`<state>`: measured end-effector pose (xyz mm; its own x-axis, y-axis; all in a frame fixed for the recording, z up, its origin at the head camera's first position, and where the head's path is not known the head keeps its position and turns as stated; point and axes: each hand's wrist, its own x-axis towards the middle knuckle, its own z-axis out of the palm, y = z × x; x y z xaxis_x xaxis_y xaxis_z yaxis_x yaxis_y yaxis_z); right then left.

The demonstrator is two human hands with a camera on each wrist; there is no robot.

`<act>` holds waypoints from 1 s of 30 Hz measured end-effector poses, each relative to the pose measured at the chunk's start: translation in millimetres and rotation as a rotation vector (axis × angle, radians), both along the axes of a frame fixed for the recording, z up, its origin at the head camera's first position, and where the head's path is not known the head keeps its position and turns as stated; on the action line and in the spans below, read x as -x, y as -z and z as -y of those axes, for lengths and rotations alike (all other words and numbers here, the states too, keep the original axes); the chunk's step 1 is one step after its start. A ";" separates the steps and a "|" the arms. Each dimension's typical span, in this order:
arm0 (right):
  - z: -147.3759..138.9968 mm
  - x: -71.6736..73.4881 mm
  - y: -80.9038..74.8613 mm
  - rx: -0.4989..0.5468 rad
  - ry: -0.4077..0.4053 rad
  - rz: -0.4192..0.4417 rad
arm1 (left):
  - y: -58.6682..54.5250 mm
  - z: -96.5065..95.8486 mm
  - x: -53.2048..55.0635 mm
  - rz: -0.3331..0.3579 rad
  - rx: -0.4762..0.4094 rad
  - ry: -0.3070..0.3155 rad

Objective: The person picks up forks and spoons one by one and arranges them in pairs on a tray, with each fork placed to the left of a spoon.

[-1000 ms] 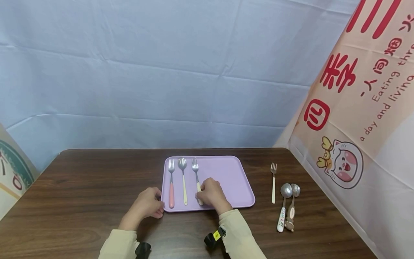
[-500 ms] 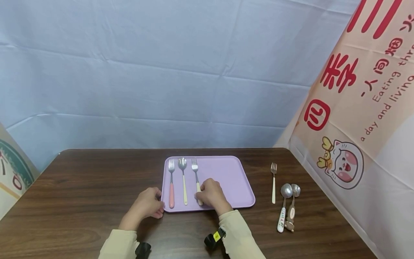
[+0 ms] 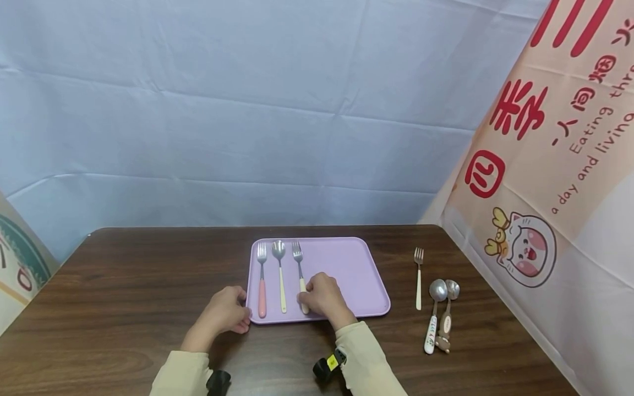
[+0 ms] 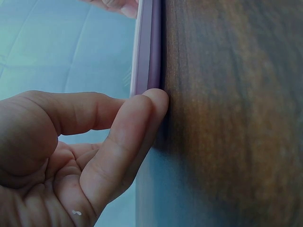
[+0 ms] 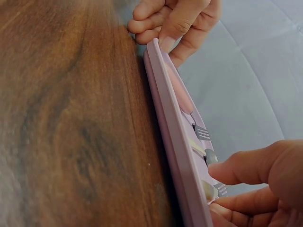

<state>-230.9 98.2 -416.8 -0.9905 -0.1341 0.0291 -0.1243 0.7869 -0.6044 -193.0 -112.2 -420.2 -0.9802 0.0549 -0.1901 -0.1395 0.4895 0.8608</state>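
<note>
A purple tray (image 3: pixel 342 275) lies on the table, its near left corner held between the thumb and fingers of my left hand (image 3: pixel 225 311). My right hand (image 3: pixel 324 297) pinches the cream handle of a fork (image 3: pixel 298 258) on the tray, thumb on its left side. To the left of that fork lie a spoon (image 3: pixel 281 280) with a thin cream handle and a fork with a pink handle (image 3: pixel 262 297), all tines and bowl pointing away. In the right wrist view the right thumb (image 5: pixel 236 168) is close above the cream handle (image 5: pixel 208 189), whose end is partly hidden.
On the right of the brown table (image 3: pixel 148 275) lie a small fork (image 3: pixel 418 280), a spoon with a white patterned handle (image 3: pixel 432 324) and a spoon with a brown bear handle (image 3: pixel 446 324). A pale blue cloth (image 3: pixel 223 110) hangs behind.
The cream-handled fork has shifted very slightly left at its handle under my right hand. My left hand stays at the tray's corner; the other cutlery has not moved.
</note>
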 end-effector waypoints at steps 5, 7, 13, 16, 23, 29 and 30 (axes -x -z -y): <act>0.5 -0.7 -1.2 0.002 0.004 0.009 | 0.3 -0.2 0.4 -0.003 -0.003 0.000; 0.7 -0.5 -1.7 0.000 0.006 0.016 | 0.3 -0.3 0.4 -0.003 -0.004 -0.001; 1.0 0.0 -3.5 -0.025 -0.023 -0.023 | -0.3 -0.6 -0.1 -0.002 -0.004 -0.001; 2.1 -0.9 -6.2 -0.059 -0.039 -0.020 | -1.1 -0.7 -0.3 -0.001 -0.003 -0.001; 5.4 -8.5 -19.1 -0.169 -0.126 0.016 | -1.2 -0.7 -0.4 -0.009 0.003 0.005; 9.1 -13.0 -25.7 -0.254 -0.204 -0.006 | -1.2 -0.6 -0.7 -0.009 0.002 0.003; 9.5 -13.5 -26.4 -0.265 -0.203 -0.007 | -1.1 -0.6 -0.7 -0.009 0.002 0.004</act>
<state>-217.5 88.7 -390.4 -0.9426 -0.3328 -0.0265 -0.2983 0.8751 -0.3810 -192.3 -111.5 -419.0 -0.9818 0.0582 -0.1810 -0.1296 0.4919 0.8610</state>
